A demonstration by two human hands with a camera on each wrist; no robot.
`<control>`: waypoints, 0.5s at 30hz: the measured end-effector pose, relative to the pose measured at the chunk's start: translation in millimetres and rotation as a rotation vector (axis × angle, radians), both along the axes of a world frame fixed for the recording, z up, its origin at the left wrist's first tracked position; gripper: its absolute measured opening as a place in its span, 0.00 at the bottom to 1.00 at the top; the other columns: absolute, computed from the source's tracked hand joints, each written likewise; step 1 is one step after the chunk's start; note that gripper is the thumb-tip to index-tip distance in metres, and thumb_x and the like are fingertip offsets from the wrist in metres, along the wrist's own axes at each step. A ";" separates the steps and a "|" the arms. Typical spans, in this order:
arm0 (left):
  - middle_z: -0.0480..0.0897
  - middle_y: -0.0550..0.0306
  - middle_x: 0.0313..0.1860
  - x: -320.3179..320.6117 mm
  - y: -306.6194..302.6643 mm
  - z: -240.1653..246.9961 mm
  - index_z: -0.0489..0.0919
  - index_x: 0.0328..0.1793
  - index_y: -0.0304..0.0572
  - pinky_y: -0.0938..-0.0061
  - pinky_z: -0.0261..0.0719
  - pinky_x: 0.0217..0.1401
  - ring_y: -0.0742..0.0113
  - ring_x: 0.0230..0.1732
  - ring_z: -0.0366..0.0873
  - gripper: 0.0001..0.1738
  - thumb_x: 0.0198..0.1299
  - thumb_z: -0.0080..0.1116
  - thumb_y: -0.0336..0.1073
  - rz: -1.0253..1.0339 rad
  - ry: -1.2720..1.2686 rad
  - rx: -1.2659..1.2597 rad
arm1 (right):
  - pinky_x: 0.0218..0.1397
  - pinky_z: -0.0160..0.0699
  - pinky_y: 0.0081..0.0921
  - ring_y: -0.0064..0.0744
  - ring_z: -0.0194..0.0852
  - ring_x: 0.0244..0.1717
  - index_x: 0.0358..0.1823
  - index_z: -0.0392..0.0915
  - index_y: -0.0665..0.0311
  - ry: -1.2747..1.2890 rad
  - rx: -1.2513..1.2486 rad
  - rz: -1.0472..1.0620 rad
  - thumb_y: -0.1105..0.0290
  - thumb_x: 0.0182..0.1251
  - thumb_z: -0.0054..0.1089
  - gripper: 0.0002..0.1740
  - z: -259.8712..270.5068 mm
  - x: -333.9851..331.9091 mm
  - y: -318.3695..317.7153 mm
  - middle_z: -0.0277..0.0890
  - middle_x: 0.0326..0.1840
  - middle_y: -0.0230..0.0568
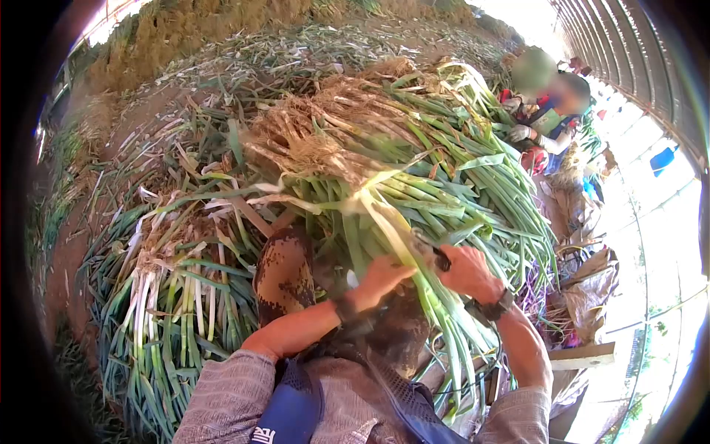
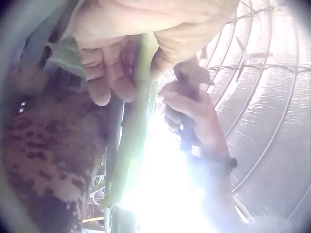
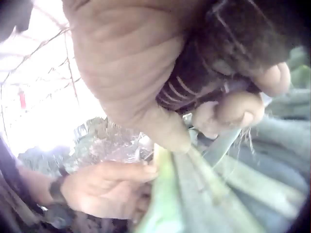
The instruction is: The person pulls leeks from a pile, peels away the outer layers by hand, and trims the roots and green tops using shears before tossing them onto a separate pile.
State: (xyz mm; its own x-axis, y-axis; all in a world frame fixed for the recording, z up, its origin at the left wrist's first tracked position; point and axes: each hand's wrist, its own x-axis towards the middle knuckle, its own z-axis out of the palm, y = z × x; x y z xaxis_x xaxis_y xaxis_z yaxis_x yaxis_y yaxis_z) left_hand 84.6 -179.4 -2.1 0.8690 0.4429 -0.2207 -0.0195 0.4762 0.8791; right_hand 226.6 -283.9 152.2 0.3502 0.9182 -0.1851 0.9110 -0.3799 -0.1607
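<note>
A long green stalk (image 1: pixel 386 223) is held in the left hand (image 1: pixel 384 277), pinched between thumb and bent fingers, its pale part rising beyond the hand. In the right hand (image 1: pixel 470 274), a dark tool (image 3: pixel 214 58) is gripped by curled fingers. The stalk is placed between both hands, just beside the right thumb; whether it is touched by that thumb cannot be told. Beyond the hands, a large heap of leafy stalks (image 1: pixel 473 177) is seen, roots bunched together.
</note>
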 end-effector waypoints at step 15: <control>0.87 0.54 0.43 -0.1 -30.8 -7.7 0.82 0.54 0.37 0.76 0.83 0.26 0.67 0.35 0.86 0.19 0.64 0.67 0.43 -0.121 0.118 -0.083 | 0.43 0.75 0.54 0.62 0.79 0.36 0.38 0.81 0.61 0.051 0.082 0.086 0.57 0.60 0.60 0.15 -19.4 6.7 14.8 0.80 0.29 0.57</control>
